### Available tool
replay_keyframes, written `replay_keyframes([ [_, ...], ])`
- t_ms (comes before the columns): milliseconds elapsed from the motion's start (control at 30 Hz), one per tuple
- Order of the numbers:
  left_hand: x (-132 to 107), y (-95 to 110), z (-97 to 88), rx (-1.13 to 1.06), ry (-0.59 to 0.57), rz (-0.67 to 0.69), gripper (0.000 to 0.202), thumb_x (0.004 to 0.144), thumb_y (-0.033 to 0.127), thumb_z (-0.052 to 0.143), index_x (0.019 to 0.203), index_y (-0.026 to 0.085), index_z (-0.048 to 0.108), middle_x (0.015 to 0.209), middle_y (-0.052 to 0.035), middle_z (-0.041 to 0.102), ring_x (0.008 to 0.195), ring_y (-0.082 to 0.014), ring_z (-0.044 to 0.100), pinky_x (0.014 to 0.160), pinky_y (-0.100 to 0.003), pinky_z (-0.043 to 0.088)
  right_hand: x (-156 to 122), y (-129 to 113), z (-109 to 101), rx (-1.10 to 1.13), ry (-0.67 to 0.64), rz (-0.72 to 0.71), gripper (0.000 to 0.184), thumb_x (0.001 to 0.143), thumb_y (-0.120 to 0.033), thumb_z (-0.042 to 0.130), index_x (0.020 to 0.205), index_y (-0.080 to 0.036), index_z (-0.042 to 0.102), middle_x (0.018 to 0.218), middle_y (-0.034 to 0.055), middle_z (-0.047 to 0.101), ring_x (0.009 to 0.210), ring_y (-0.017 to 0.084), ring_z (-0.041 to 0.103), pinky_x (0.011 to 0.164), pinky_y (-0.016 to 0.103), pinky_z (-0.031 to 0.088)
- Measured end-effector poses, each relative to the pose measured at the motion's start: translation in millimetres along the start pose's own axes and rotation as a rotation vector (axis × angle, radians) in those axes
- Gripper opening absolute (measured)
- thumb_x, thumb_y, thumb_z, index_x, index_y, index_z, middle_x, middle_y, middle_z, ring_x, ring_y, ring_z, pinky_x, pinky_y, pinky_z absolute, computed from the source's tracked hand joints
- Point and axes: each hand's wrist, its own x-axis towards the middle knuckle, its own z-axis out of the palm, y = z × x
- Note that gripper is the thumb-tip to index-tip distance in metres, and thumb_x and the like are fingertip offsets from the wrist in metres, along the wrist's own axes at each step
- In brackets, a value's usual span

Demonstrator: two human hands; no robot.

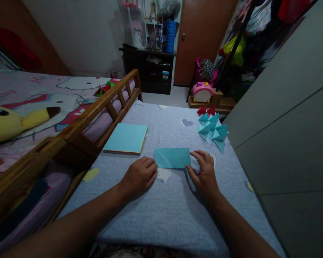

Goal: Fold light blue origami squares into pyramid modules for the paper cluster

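A light-blue sheet of origami paper (172, 158), folded into a long rectangle, lies in front of me on the bedspread. At its lower left corner is my left hand (141, 175), closed, the fingers curled together and the tips touching the paper's edge. My right hand (204, 175) grips the right end, its thumb on the lower corner and its index finger near the upper one. Left of the folded sheet sits a stack of square paper (126, 138) with a light-blue sheet on top. Several folded blue paper pieces (211, 126) stand at the far right.
Red folded pieces (201, 110) sit behind the blue ones. A wooden bed rail (110, 104) runs along the left, with a yellow plush toy (13, 123) beyond it. A pale cabinet wall (290, 118) borders the right side. A pink toy (202, 91) stands past the far edge.
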Motion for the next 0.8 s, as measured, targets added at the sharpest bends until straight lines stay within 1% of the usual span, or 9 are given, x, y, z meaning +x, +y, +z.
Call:
replay_keyframes([
  [167, 1.3, 1.0, -3.2, 0.021, -0.042, -0.01, 0.014, 0.095, 0.018, 0.05, 0.088, 0.016, 0.062, 0.091, -0.009, 0.064, 0.086, -0.023, 0.059, 0.077, -0.038, 0.052, -1.0, -1.1, -0.6, -0.022, 0.003, -0.039, 0.035, 0.088, -0.026, 0.06, 0.123, -0.021, 0.063, 0.124, 0.0141, 0.057, 0.117, 0.032, 0.051, 0.102, 0.052, 0.042],
  [300, 5.3, 0.1, -3.1, -0.026, -0.076, -0.081, 0.007, 0.091, 0.018, 0.055, 0.097, 0.018, 0.059, 0.097, -0.0079, 0.064, 0.09, -0.0241, 0.061, 0.079, -0.039, 0.055, 0.1, -3.0, -1.0, 0.104, -0.035, -0.059, 0.018, 0.089, -0.024, 0.058, 0.105, -0.022, 0.065, 0.112, 0.0116, 0.065, 0.109, 0.028, 0.057, 0.096, 0.046, 0.046],
  [367, 10.4, 1.2, -3.4, -0.084, -0.014, -0.116, 0.031, 0.088, 0.018, 0.058, 0.118, 0.018, 0.052, 0.115, -0.0113, 0.062, 0.103, -0.0264, 0.062, 0.085, -0.042, 0.056, 0.9, -5.5, -2.3, 0.143, -0.064, -0.085, 0.011, 0.09, -0.022, 0.055, 0.095, -0.023, 0.065, 0.101, 0.0086, 0.069, 0.102, 0.026, 0.06, 0.094, 0.045, 0.047],
  [433, 17.7, 4.7, -5.1, -0.138, 0.077, -0.114, 0.06, 0.085, 0.017, 0.062, 0.14, 0.017, 0.037, 0.136, -0.0174, 0.053, 0.122, -0.0299, 0.056, 0.09, -0.043, 0.056, 1.1, -9.3, -4.7, 0.128, -0.073, -0.133, 0.012, 0.09, -0.02, 0.053, 0.089, -0.024, 0.064, 0.094, 0.0058, 0.071, 0.1, 0.025, 0.062, 0.098, 0.047, 0.044],
  [500, 26.0, 10.4, -8.3, -0.202, 0.115, -0.097, 0.074, 0.083, 0.015, 0.064, 0.148, 0.018, 0.027, 0.145, -0.0187, 0.046, 0.128, -0.0297, 0.053, 0.087, -0.038, 0.058, 0.1, -13.9, -8.0, 0.077, -0.047, -0.187, 0.013, 0.09, -0.018, 0.053, 0.087, -0.025, 0.064, 0.091, 0.0029, 0.073, 0.102, 0.025, 0.063, 0.107, 0.052, 0.036],
  [567, 33.6, 16.6, -11.8, -0.278, 0.124, -0.071, 0.067, 0.084, 0.013, 0.063, 0.144, 0.019, 0.035, 0.146, -0.0179, 0.045, 0.111, -0.0244, 0.063, 0.076, -0.033, 0.06, -2.0, -18.2, -11.5, 0.014, -0.002, -0.236, 0.013, 0.087, -0.017, 0.055, 0.086, -0.026, 0.063, 0.091, 0.0006, 0.074, 0.107, 0.025, 0.062, 0.112, 0.055, 0.03],
  [633, 39.3, 21.2, -14.3, -0.328, 0.1, -0.017, 0.038, 0.087, 0.01, 0.059, 0.123, 0.02, 0.053, 0.136, -0.0127, 0.055, 0.097, -0.019, 0.068, 0.076, -0.031, 0.059, -4.6, -21.2, -14.9, -0.034, 0.01, -0.291, 0.012, 0.084, -0.016, 0.057, 0.085, -0.027, 0.062, 0.094, -0.0008, 0.075, 0.111, 0.026, 0.06, 0.115, 0.056, 0.026],
  [700, 42.6, 22.9, -14.9, -0.371, 0.099, 0.049, 0.019, 0.087, 0.007, 0.055, 0.102, 0.019, 0.06, 0.116, -0.0077, 0.064, 0.093, -0.0178, 0.067, 0.08, -0.031, 0.057, -6.6, -22.2, -17.8, -0.072, -0.029, -0.336, 0.015, 0.081, -0.016, 0.058, 0.09, -0.028, 0.063, 0.1, -0.0011, 0.075, 0.115, 0.027, 0.058, 0.117, 0.057, 0.023],
  [800, 43.3, 19.9, -13.6, -0.442, 0.112, 0.087, 0.018, 0.085, 0.004, 0.051, 0.091, 0.018, 0.061, 0.105, -0.0066, 0.066, 0.097, -0.0179, 0.065, 0.084, -0.031, 0.055, -6.9, -18.7, -21.4, -0.11, -0.086, -0.371, 0.038, 0.076, -0.017, 0.056, 0.112, -0.028, 0.062, 0.12, 0.0021, 0.07, 0.127, 0.031, 0.052, 0.119, 0.06, 0.018],
])
